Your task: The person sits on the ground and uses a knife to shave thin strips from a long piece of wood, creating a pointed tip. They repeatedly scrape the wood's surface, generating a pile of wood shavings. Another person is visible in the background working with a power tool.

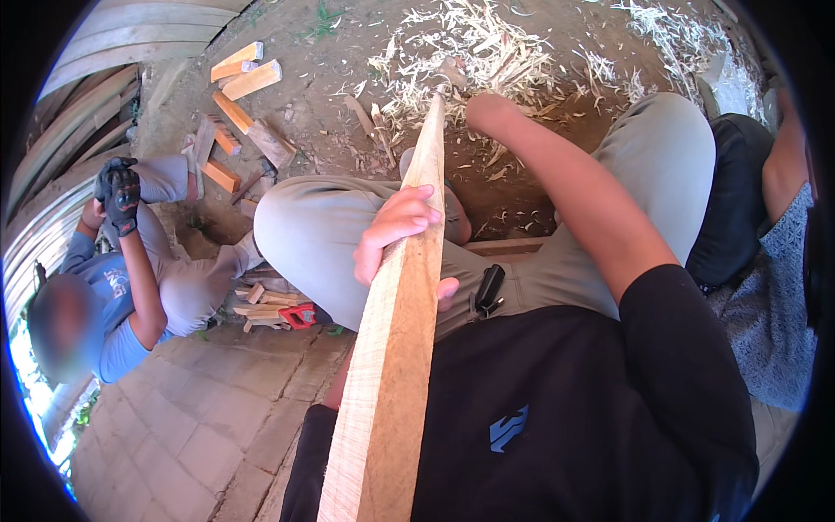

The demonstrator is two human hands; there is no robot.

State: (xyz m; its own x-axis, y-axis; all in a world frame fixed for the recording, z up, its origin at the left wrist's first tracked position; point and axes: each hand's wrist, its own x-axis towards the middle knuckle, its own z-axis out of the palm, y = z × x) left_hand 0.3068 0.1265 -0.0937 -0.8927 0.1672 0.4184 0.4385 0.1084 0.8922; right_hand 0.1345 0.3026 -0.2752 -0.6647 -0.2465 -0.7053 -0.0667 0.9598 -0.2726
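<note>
A long squared piece of pale timber [383, 374] runs from the lower edge, between my knees, and narrows toward its far end. My left hand [402, 233] is wrapped round it about midway, fingers over the left and top faces, thumb on the right side. Beyond, beside the narrow far tip, my right hand [491, 113] is bent downward. Its fingers are hidden, so anything held there cannot be made out. A pile of curled wood shavings [487, 61] lies on the ground around the tip.
Short wood blocks [252, 80] lie on the dirt at far left, with more offcuts [265, 300] and a red-handled saw [300, 316] nearer. A person with black gloves [119, 193] sits at left; another person's patterned clothing [765, 304] is close at right. Brick paving [191, 444] lies lower left.
</note>
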